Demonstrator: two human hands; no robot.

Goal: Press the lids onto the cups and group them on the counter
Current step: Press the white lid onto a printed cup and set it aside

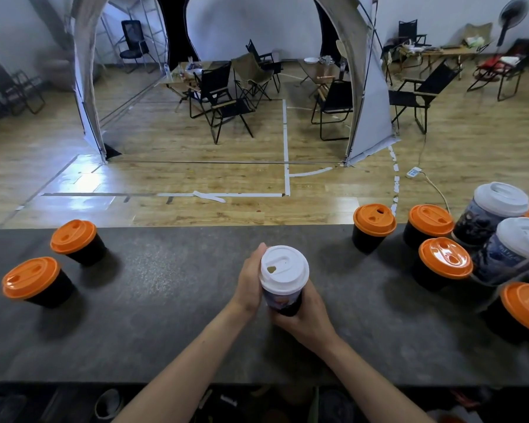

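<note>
White-lidded cup (281,297) at the middle of the desk (165,300) — both grips on it
Left grip (248,282) clasps its side, right grip (303,315) wraps its base; orange-lidded cups (445,261) cluster far right.

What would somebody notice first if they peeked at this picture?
Right in the middle, the left hand and right hand hold a white-lidded cup at the dark counter. The bright orange lids pop out next. Two orange-lidded black cups stand far left, and a bigger cluster of cups crowds the right end, with two tall white-lidded ones among them.
</note>
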